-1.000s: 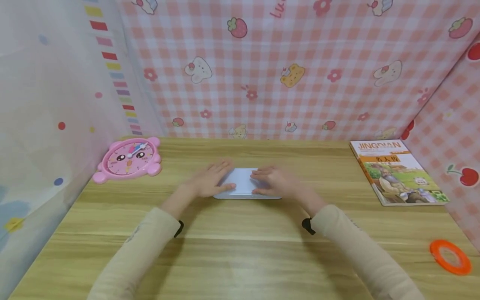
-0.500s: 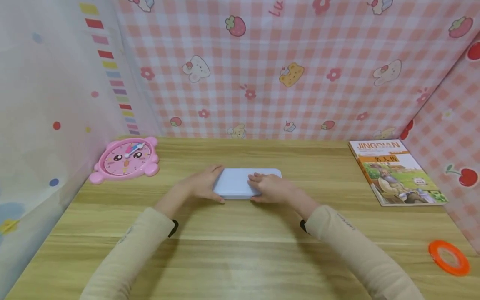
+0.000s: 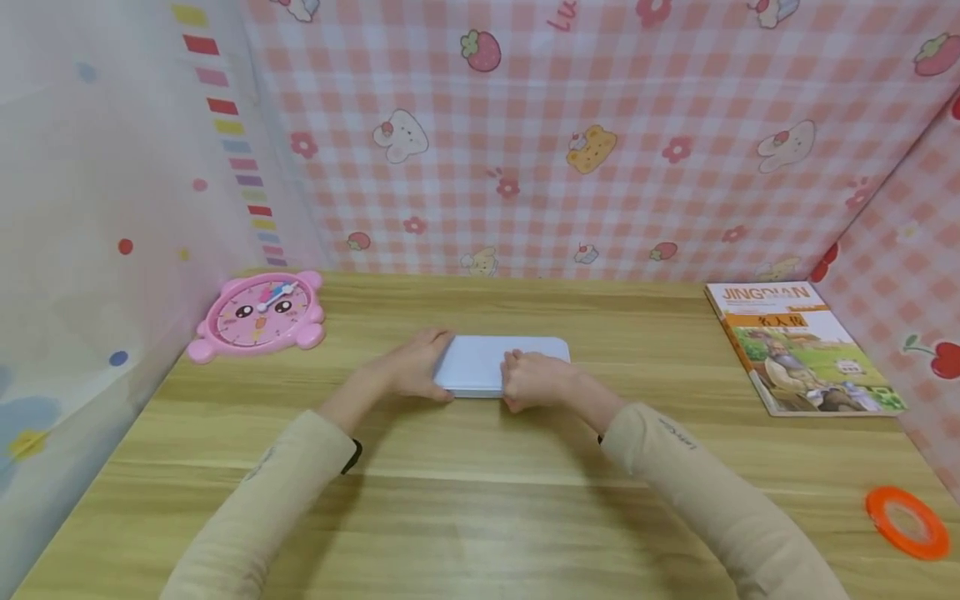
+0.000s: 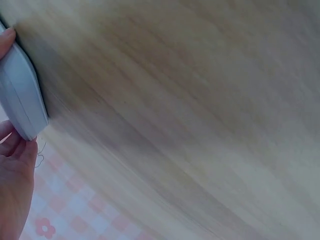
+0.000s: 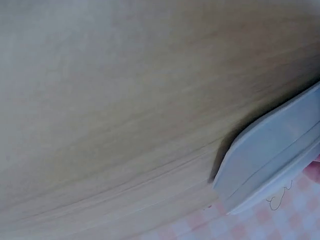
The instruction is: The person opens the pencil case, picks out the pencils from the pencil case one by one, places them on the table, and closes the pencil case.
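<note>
A flat pale blue-white box point(image 3: 472, 358) with rounded corners lies on the wooden table, a seam running along its side wall. My left hand point(image 3: 412, 365) holds its left end, thumb at the front edge and fingers at the back. The left wrist view shows that thumb point(image 4: 6, 41) and the fingertips gripping the box's end point(image 4: 22, 95) from two sides. Over the front right part, my right hand point(image 3: 543, 381) has its fingers curled at the top, with the thumb down at the front edge. In the right wrist view the box point(image 5: 270, 150) hides most of that hand.
A pink toy clock point(image 3: 262, 312) with an animal face lies at the back left of the table point(image 3: 480, 500). At the right are a magazine point(image 3: 802, 350) and, nearer, an orange ring point(image 3: 907, 522). Patterned cloth walls point(image 3: 480, 150) stand behind and at both sides.
My left hand has gone from lying over the box's top to gripping its left end. The right hand's fingers, straighter before, have curled at the box's front part. The box stays in place.
</note>
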A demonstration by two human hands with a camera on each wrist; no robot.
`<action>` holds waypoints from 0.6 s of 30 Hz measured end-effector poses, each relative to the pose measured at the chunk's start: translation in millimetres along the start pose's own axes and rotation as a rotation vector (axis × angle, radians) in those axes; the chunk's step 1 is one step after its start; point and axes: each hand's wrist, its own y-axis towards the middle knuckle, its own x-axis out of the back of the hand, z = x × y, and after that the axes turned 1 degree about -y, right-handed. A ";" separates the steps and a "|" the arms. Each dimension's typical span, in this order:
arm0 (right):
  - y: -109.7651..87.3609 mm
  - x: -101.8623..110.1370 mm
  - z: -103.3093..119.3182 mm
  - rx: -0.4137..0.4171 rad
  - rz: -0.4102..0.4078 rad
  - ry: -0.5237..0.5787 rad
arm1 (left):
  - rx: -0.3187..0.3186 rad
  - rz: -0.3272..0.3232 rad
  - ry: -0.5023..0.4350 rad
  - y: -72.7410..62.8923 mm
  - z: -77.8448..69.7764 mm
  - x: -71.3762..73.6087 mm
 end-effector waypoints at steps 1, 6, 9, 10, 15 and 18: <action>-0.5 -0.3 -0.6 -0.006 -0.020 -0.012 | -0.002 0.000 0.004 0.1 0.3 -0.1; -7.7 -3.4 -4.9 -0.075 -0.177 0.016 | -0.002 0.000 0.008 0.7 1.9 -0.1; -18.9 -6.5 -8.6 -0.168 -0.163 0.248 | -0.005 -0.007 -0.001 0.8 2.7 -0.8; -24.4 -7.5 -10.4 -0.221 -0.133 0.348 | -0.005 -0.009 -0.003 1.0 2.8 -1.2; -55.9 -10.6 -21.2 -0.498 0.011 0.705 | -0.006 -0.027 -0.040 1.0 2.9 -2.1; -67.8 -13.5 -25.1 -0.508 0.015 0.738 | 0.012 -0.031 -0.080 -0.6 5.3 -3.4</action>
